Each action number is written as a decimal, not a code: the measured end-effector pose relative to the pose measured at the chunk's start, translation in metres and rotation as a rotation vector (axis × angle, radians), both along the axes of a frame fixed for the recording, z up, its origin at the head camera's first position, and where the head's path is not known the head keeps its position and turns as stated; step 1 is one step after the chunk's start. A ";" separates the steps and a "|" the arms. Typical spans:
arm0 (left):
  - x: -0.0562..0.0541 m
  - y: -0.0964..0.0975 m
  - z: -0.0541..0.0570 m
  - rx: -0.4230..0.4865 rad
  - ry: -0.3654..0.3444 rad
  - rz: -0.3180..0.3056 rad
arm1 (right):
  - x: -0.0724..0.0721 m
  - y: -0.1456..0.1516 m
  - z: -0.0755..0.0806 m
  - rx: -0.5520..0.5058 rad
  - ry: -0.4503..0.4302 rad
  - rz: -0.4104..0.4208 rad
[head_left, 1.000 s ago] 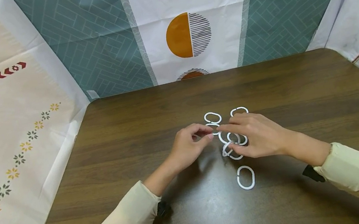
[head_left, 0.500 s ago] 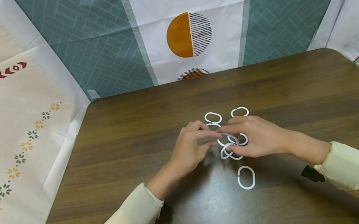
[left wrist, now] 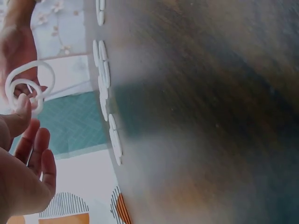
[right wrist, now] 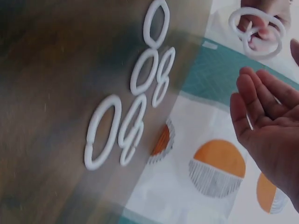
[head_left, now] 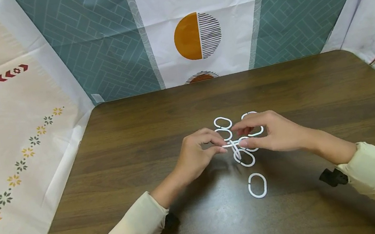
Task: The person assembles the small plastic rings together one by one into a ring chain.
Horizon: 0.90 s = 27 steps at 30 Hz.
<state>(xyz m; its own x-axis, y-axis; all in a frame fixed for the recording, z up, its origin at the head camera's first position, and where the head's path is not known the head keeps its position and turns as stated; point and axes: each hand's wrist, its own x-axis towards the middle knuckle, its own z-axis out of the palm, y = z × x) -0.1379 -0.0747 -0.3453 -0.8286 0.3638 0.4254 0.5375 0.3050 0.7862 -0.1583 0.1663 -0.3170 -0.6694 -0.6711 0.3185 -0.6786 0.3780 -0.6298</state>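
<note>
Two white oval plastic links hang joined in front of me. My left hand (head_left: 197, 151) pinches one link (head_left: 227, 146) by its end between thumb and fingertips. The other link (head_left: 237, 154) dangles from it, above the table. My right hand (head_left: 274, 132) is just to the right, thumb and fingers spread apart, its thumb tip overlapping the held link's far end in the head view. In the right wrist view the fingers of the right hand (right wrist: 266, 105) are loosely extended, with the joined pair (right wrist: 254, 11) beyond them, apart from the fingers.
Several loose white links lie on the brown wooden table (head_left: 140, 139): one (head_left: 265, 184) nearer me, one (head_left: 222, 117) at the back left, others under and behind the hands. A teal and white patterned cloth (head_left: 112, 43) hangs behind the table's far edge.
The right hand has let go of the link it held and drawn up and right. The left hand has taken that link's end, and the pair has swung to hang from it.
</note>
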 end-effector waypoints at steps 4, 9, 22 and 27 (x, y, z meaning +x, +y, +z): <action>0.000 0.000 0.002 0.034 -0.094 0.030 | -0.004 0.010 0.003 0.027 0.053 -0.090; 0.001 0.001 0.003 0.034 -0.149 0.052 | -0.009 0.025 -0.001 0.092 0.070 -0.173; 0.001 0.002 0.005 0.072 -0.157 0.087 | -0.015 0.051 -0.015 0.267 0.056 -0.232; 0.001 0.001 0.004 0.088 -0.165 0.089 | -0.014 0.056 -0.019 0.348 0.086 -0.258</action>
<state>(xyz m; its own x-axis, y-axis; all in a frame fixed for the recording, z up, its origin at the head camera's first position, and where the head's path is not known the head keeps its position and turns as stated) -0.1368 -0.0733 -0.3412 -0.9169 0.2539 0.3079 0.3731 0.2715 0.8872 -0.1722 0.2227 -0.3364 -0.8098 -0.5629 0.1652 -0.5790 0.7212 -0.3803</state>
